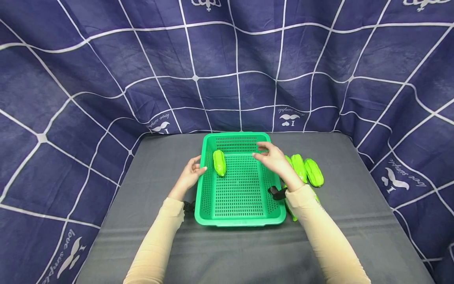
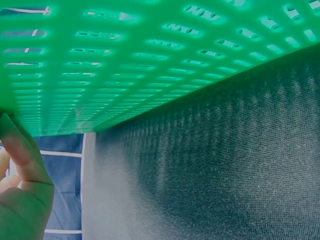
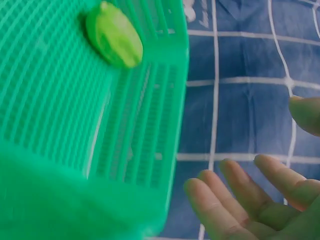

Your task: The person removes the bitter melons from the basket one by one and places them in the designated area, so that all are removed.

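Note:
A green plastic basket (image 1: 239, 223) with slotted walls lies on the grey table. Inside it, by the left wall, is one bright green, ribbed, gourd-like vegetable (image 1: 219, 163). My left hand (image 1: 189, 175) holds the basket's left rim, thumb on top and fingers along the outer side. Above the right side of the basket hovers my right hand (image 1: 274, 158), with nothing in it. Its thumb and fingers stand apart in the right wrist view, where the gourd-like vegetable (image 3: 114, 36) also shows.
Several more green gourd-like vegetables (image 1: 313, 172) lie on the table right of the basket, partly hidden by my right arm. A dark blue curtain (image 1: 220, 92) with white lines hangs behind the grey table (image 1: 156, 165) and along its sides. Black straps (image 1: 276, 193) sit at my wrists.

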A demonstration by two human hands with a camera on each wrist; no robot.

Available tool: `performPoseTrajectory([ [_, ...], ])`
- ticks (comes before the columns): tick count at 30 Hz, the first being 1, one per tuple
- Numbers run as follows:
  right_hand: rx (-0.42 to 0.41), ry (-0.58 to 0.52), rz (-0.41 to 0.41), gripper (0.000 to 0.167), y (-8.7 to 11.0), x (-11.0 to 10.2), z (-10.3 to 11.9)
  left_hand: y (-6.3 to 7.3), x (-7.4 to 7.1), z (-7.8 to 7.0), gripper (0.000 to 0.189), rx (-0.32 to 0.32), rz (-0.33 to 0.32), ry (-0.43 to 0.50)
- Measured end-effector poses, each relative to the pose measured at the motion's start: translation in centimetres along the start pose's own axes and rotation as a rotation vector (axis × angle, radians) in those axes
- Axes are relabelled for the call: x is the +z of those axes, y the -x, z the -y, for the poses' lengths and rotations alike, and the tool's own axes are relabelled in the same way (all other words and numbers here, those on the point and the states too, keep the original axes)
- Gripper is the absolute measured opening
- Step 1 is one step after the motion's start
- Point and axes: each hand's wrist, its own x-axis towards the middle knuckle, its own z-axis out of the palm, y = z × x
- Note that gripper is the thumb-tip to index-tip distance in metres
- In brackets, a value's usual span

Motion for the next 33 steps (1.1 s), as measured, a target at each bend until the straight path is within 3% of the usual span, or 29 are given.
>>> performPoseTrajectory([
  [7, -0.024, 0.012, 0.045, 0.055, -2.5, 3.3, 1.4, -0.2, 0.1, 0.0, 0.063, 0.004, -0.003, -0.011],
  [15, -0.033, 0.045, 0.027, 0.055, -4.6, 6.6, 1.3, -0.3, 0.0, -0.1, 0.063, 0.019, -0.004, -0.004],
  [33, -0.020, 0.106, 0.014, 0.058, -5.7, 13.3, -1.0, 0.3, 0.2, -0.2, 0.063, 0.007, -0.018, -0.011],
])
